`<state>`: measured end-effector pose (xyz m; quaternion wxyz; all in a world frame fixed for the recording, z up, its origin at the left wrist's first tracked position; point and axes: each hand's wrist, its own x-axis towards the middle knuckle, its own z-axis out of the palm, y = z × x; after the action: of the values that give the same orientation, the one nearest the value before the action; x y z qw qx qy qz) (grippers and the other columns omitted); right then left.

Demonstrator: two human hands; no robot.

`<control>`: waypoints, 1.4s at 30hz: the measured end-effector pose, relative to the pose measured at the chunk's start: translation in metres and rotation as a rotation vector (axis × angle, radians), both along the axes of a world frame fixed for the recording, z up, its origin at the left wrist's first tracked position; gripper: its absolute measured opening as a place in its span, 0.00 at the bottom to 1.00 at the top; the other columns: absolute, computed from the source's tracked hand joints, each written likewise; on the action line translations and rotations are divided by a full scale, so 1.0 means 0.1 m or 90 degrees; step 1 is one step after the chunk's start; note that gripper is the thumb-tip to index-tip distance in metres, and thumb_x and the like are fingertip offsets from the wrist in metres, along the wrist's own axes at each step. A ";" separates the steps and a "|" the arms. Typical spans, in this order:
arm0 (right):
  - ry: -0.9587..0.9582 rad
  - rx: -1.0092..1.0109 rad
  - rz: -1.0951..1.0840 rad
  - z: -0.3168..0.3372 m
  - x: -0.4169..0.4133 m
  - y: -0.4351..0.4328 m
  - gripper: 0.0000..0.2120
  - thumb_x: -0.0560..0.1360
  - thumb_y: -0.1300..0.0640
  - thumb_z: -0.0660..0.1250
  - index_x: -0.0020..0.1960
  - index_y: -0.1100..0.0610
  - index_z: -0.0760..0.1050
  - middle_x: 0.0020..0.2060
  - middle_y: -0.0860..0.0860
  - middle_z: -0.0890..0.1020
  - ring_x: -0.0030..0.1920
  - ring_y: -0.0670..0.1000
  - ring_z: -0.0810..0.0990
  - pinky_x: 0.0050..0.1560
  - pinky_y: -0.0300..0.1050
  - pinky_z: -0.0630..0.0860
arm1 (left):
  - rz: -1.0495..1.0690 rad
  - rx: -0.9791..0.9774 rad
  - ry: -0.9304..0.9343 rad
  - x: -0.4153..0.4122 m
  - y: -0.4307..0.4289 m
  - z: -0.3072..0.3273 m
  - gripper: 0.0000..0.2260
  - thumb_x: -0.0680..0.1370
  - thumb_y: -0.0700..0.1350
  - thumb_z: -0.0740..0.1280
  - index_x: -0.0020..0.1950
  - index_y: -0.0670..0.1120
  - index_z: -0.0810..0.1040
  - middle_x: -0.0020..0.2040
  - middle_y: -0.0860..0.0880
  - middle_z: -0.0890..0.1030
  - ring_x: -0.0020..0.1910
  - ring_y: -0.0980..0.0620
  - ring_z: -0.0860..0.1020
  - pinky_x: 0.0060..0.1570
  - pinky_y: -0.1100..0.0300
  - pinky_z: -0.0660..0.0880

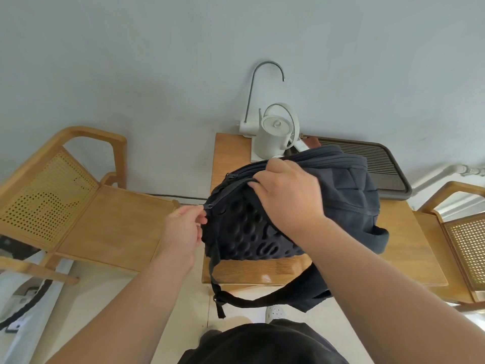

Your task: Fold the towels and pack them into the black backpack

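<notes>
The black backpack (349,190) lies on the small wooden table (404,248), its dimpled back padding facing me and its straps hanging over the front edge. My right hand (291,195) grips the top of the backpack near the carry handle. My left hand (183,232) pinches a zipper pull (209,206) on the bag's left side. The zipper looks closed along the visible stretch. No towel is in view.
A white kettle (275,135) on a base with a curved metal spout stands at the table's back edge, touching the bag. A grey slatted tray (378,164) sits behind on the right. Wooden cane chairs stand left (78,206) and right (462,232).
</notes>
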<state>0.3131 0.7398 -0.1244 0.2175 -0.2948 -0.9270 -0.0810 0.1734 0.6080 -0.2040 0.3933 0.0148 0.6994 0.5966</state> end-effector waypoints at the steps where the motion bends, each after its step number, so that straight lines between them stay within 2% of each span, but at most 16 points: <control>1: -0.017 -0.007 0.007 -0.05 -0.08 -0.05 0.15 0.79 0.48 0.66 0.36 0.52 0.79 0.35 0.47 0.74 0.36 0.52 0.75 0.29 0.43 0.69 | -0.011 -0.047 0.083 -0.03 -0.01 0.01 0.07 0.80 0.43 0.65 0.46 0.40 0.79 0.39 0.47 0.77 0.35 0.50 0.71 0.31 0.59 0.67; 4: -0.074 -0.084 0.034 -0.13 -0.35 -0.16 0.13 0.80 0.48 0.65 0.41 0.53 0.80 0.38 0.48 0.75 0.39 0.53 0.76 0.35 0.49 0.76 | -0.046 -0.087 0.310 -0.01 -0.02 0.12 0.10 0.78 0.48 0.69 0.56 0.48 0.74 0.52 0.53 0.75 0.50 0.53 0.73 0.47 0.59 0.70; 6: -0.139 -0.162 0.066 -0.07 -0.50 -0.22 0.09 0.81 0.50 0.63 0.49 0.52 0.80 0.43 0.49 0.77 0.46 0.52 0.77 0.43 0.50 0.78 | -0.095 -0.020 0.401 0.03 -0.02 0.22 0.16 0.78 0.52 0.69 0.64 0.56 0.69 0.60 0.56 0.71 0.58 0.57 0.71 0.55 0.60 0.69; 8: -0.158 -0.236 0.110 0.09 -0.54 -0.24 0.07 0.80 0.56 0.62 0.52 0.52 0.79 0.45 0.49 0.77 0.48 0.52 0.77 0.47 0.50 0.78 | -0.186 0.103 0.372 0.09 0.01 0.32 0.12 0.80 0.59 0.61 0.62 0.61 0.71 0.56 0.60 0.75 0.54 0.55 0.74 0.54 0.57 0.73; 10: -0.083 -0.219 0.126 0.30 -0.44 -0.21 0.09 0.78 0.57 0.62 0.52 0.52 0.81 0.44 0.49 0.78 0.47 0.53 0.77 0.47 0.52 0.77 | -0.294 0.148 0.314 0.13 0.03 0.34 0.14 0.79 0.63 0.59 0.63 0.64 0.73 0.53 0.62 0.78 0.51 0.57 0.76 0.55 0.53 0.75; 12: 0.041 -0.162 0.076 0.44 -0.23 -0.03 0.11 0.78 0.50 0.64 0.55 0.51 0.83 0.48 0.49 0.81 0.52 0.55 0.77 0.52 0.52 0.75 | -0.399 0.081 0.405 0.16 0.02 0.30 0.25 0.74 0.67 0.65 0.70 0.65 0.69 0.62 0.62 0.74 0.61 0.61 0.73 0.62 0.55 0.73; 14: -0.015 -0.174 -0.060 0.47 0.02 0.25 0.21 0.77 0.35 0.61 0.62 0.44 0.79 0.60 0.49 0.78 0.63 0.57 0.73 0.64 0.56 0.69 | -0.445 0.019 0.488 0.19 0.00 0.24 0.34 0.69 0.67 0.72 0.72 0.65 0.65 0.66 0.61 0.68 0.67 0.59 0.69 0.66 0.56 0.72; 16: -0.161 -0.266 -0.202 0.39 0.26 0.48 0.32 0.72 0.23 0.53 0.70 0.37 0.70 0.72 0.48 0.68 0.74 0.59 0.61 0.72 0.67 0.57 | -0.436 0.014 0.543 0.20 0.02 0.19 0.33 0.70 0.60 0.76 0.71 0.63 0.66 0.66 0.58 0.67 0.67 0.56 0.69 0.68 0.54 0.72; 17: -0.177 -0.331 -0.234 0.32 0.35 0.53 0.36 0.70 0.21 0.51 0.72 0.35 0.65 0.75 0.48 0.64 0.76 0.60 0.57 0.72 0.70 0.54 | -0.424 0.021 0.567 0.18 0.05 0.17 0.31 0.71 0.56 0.77 0.70 0.61 0.67 0.66 0.57 0.68 0.66 0.56 0.69 0.68 0.53 0.72; 19: -0.120 -0.415 -0.239 0.19 0.47 0.52 0.36 0.68 0.20 0.52 0.72 0.33 0.63 0.75 0.47 0.62 0.75 0.60 0.57 0.72 0.69 0.59 | -0.406 0.022 0.582 0.11 0.16 0.17 0.26 0.72 0.49 0.77 0.66 0.58 0.70 0.63 0.56 0.69 0.62 0.55 0.71 0.66 0.54 0.73; 23: -0.052 -0.375 -0.231 0.02 0.51 0.39 0.33 0.71 0.23 0.55 0.72 0.35 0.62 0.71 0.48 0.64 0.72 0.57 0.60 0.67 0.64 0.69 | -0.358 -0.007 0.593 -0.12 0.50 0.27 0.17 0.74 0.44 0.75 0.55 0.55 0.70 0.53 0.55 0.70 0.46 0.54 0.72 0.53 0.57 0.74; 28: -0.078 -0.328 -0.239 -0.15 0.45 0.35 0.29 0.80 0.33 0.52 0.79 0.38 0.52 0.80 0.50 0.51 0.77 0.59 0.52 0.72 0.69 0.61 | -0.369 -0.040 0.614 -0.28 0.71 0.25 0.18 0.74 0.41 0.74 0.56 0.55 0.70 0.54 0.53 0.73 0.49 0.51 0.73 0.50 0.60 0.68; 33: -0.148 -0.312 -0.188 -0.41 0.59 0.21 0.34 0.80 0.34 0.51 0.80 0.39 0.38 0.80 0.51 0.39 0.79 0.61 0.45 0.75 0.71 0.51 | -0.435 -0.114 0.594 -0.17 0.48 -0.01 0.19 0.74 0.39 0.73 0.62 0.53 0.73 0.59 0.53 0.75 0.57 0.52 0.75 0.57 0.57 0.74; 35: -0.166 -0.322 -0.179 -0.45 0.68 0.19 0.36 0.79 0.32 0.51 0.79 0.38 0.36 0.80 0.51 0.38 0.79 0.61 0.44 0.75 0.72 0.49 | -0.419 -0.122 0.591 -0.11 0.41 -0.04 0.21 0.75 0.36 0.71 0.65 0.52 0.73 0.61 0.54 0.73 0.61 0.51 0.74 0.64 0.52 0.75; 37: -0.191 -0.305 -0.176 -0.40 0.73 0.20 0.36 0.78 0.29 0.48 0.79 0.38 0.37 0.81 0.52 0.42 0.80 0.62 0.45 0.74 0.73 0.45 | -0.365 -0.143 0.569 -0.06 0.39 0.02 0.20 0.77 0.35 0.67 0.65 0.53 0.73 0.62 0.53 0.72 0.59 0.49 0.76 0.64 0.47 0.76; 42: -0.101 -0.274 -0.161 0.04 0.77 0.43 0.36 0.74 0.24 0.42 0.78 0.37 0.50 0.80 0.52 0.53 0.80 0.60 0.46 0.75 0.71 0.42 | -0.246 -0.162 0.643 0.03 0.57 0.50 0.14 0.80 0.44 0.66 0.66 0.51 0.73 0.63 0.51 0.75 0.58 0.47 0.75 0.62 0.46 0.75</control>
<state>0.3903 0.7828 -0.1199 0.0645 -0.4405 -0.8928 0.0685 0.1767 0.6648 -0.1541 0.1100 0.3793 0.8523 0.3429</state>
